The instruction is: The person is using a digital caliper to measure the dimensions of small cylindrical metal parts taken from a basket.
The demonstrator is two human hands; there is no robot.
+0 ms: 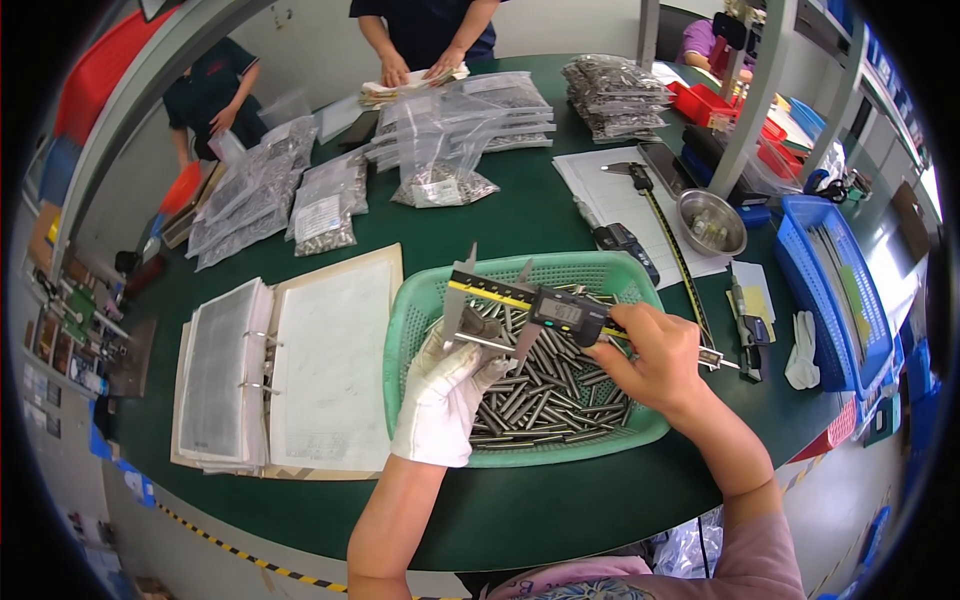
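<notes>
My left hand [438, 402], in a white glove with grey fingertips, pinches a short metal pin [484, 343] above the basket. Bare, my right hand [655, 358] grips a digital caliper [568, 312] by its display and beam. The caliper's jaws reach left, one near each end of the pin; whether both touch it I cannot tell. Beneath both hands stands a green perforated plastic basket [398, 370] holding many loose steel pins [545, 400].
Left of the basket lies an open ring binder [335, 370]. Bagged metal parts [445, 188] are stacked behind. On the right are another caliper [668, 235], two micrometers [625, 250], a metal bowl [712, 222], a blue basket [850, 330] and a white glove [802, 350]. Co-workers stand across the table.
</notes>
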